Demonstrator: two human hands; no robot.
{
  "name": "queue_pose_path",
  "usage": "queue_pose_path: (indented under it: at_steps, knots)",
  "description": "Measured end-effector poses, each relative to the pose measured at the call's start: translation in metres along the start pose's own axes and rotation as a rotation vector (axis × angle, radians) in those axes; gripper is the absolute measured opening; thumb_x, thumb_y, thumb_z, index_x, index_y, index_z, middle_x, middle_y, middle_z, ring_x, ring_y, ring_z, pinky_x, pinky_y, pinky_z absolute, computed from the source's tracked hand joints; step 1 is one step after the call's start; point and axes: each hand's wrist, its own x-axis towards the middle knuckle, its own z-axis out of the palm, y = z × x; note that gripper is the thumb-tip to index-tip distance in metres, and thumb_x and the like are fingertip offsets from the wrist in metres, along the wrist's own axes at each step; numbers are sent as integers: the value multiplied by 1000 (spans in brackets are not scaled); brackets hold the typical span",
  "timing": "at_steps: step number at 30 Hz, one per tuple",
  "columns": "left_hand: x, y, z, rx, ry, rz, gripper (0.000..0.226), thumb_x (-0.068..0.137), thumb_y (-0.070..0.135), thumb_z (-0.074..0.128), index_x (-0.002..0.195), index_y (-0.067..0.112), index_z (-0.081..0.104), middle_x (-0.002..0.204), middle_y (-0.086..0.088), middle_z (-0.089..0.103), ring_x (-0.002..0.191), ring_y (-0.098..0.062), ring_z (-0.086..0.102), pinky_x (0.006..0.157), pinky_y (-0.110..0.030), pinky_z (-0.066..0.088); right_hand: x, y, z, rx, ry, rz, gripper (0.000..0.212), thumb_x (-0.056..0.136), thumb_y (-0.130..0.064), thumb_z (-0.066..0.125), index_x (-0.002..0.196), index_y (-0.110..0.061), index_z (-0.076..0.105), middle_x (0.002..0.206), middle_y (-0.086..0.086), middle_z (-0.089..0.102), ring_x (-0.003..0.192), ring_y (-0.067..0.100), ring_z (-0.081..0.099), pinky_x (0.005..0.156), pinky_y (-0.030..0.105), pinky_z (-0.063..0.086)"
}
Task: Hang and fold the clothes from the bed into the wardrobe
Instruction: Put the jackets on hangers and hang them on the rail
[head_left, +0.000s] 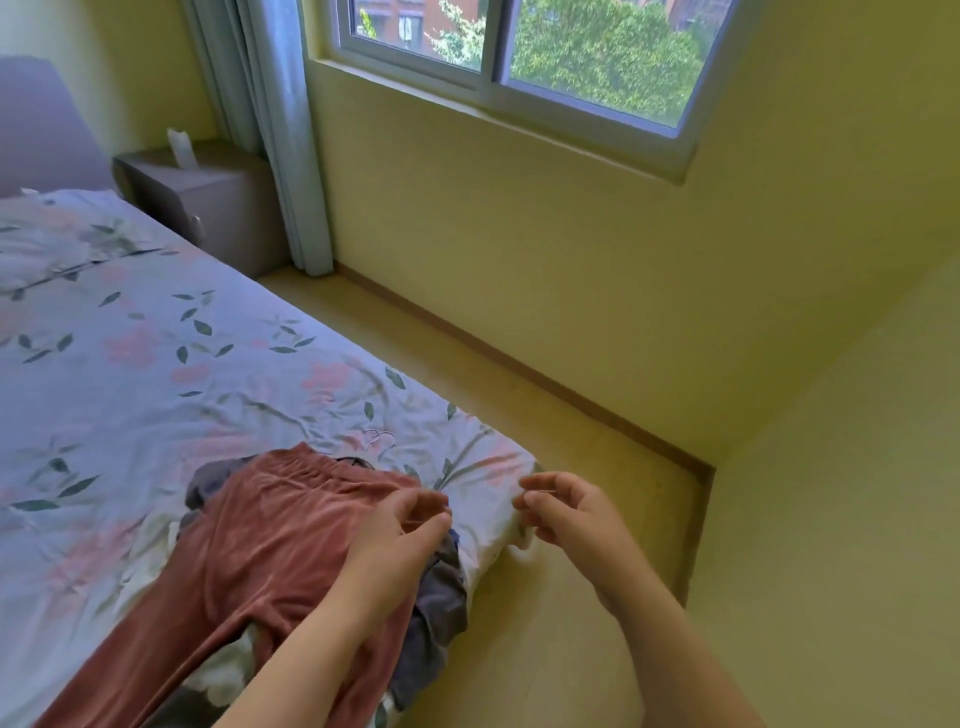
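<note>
Rust-red trousers (260, 561) with an elastic waistband lie on top of a pile of clothes at the bed's near corner. A dark grey garment (434, 613) shows under them on the right side. Wire hanger hooks (378, 440) poke out on the sheet just beyond the waistband. My left hand (400, 540) hovers over the right edge of the trousers, fingers curled and apart, holding nothing. My right hand (566, 514) floats above the bed's corner, fingers loosely bent, also holding nothing. The wardrobe is out of sight.
The bed (156, 364) has a floral sheet and fills the left. A narrow strip of floor (571, 467) runs between the bed and the yellow wall under the window (519, 57). A bedside cabinet (208, 202) and a curtain (275, 130) stand at the far end.
</note>
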Motion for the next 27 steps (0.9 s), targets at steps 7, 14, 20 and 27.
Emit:
queue_pose_path:
  at_steps: [7, 14, 20, 27]
  knots:
    - [60, -9, -11, -34, 155, -108, 15, 86, 9, 69, 88, 24, 70, 89, 2, 74, 89, -8, 68, 79, -23, 50, 90, -10, 7, -64, -134, 53, 18, 94, -7, 59, 110, -9, 65, 103, 11, 72, 84, 16, 66, 78, 31, 52]
    - [134, -16, 12, -26, 378, -223, 17, 84, 6, 70, 84, 22, 71, 85, 2, 74, 83, -6, 68, 75, -21, 48, 220, -29, -5, -168, -350, 44, 17, 93, -12, 61, 108, -16, 66, 100, 4, 73, 88, 15, 69, 87, 34, 54]
    - [188, -15, 45, -20, 505, -365, 13, 86, 3, 68, 89, 16, 71, 81, 3, 70, 66, 2, 59, 66, -12, 46, 326, -47, -12, -239, -487, 30, 15, 92, -12, 61, 103, -19, 67, 97, 2, 74, 84, 14, 70, 83, 31, 55]
    - [219, -44, 45, 26, 575, -564, 11, 86, 11, 69, 96, 16, 70, 82, 7, 66, 70, -7, 59, 69, -21, 45, 397, -23, 17, -293, -621, 110, 13, 90, -11, 62, 97, -22, 67, 95, 4, 74, 76, 11, 68, 66, 22, 48]
